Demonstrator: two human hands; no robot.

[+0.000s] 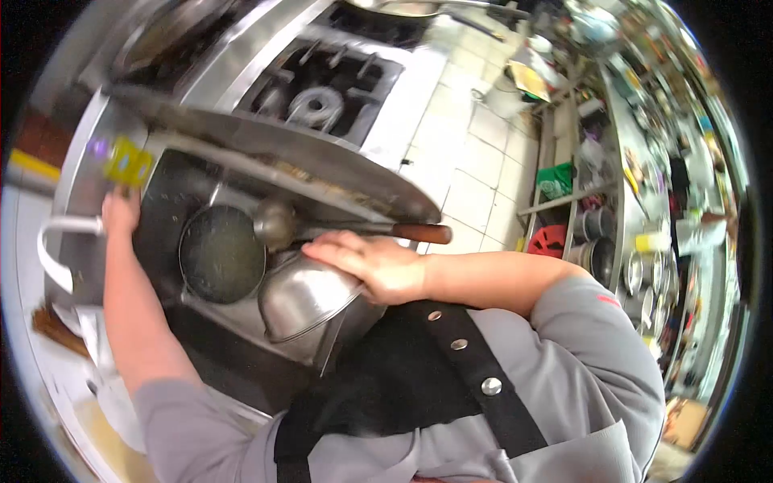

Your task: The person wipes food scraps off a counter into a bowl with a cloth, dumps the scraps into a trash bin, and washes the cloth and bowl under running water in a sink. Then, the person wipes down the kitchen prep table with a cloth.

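My left hand (121, 211) reaches to the far left side of the sink area, its fingers closed at the lower end of a yellow-green bottle (129, 163) with a purple top. Fingers wrapped over its rim, my right hand (362, 262) holds a shiny metal bowl (302, 299), which is tilted. Beside the bowl is a round dark pan (223, 253) with cloudy liquid in it. A metal ladle (274, 224) lies between them, and its wooden handle (423, 233) points right, just above my right wrist.
A gas burner (316, 108) is beyond the curved metal guard (322, 157). A white curved faucet (56, 253) stands at the left. Shelves with pots (596, 225) and a green package (555, 181) line the right, past the tiled floor (475, 177).
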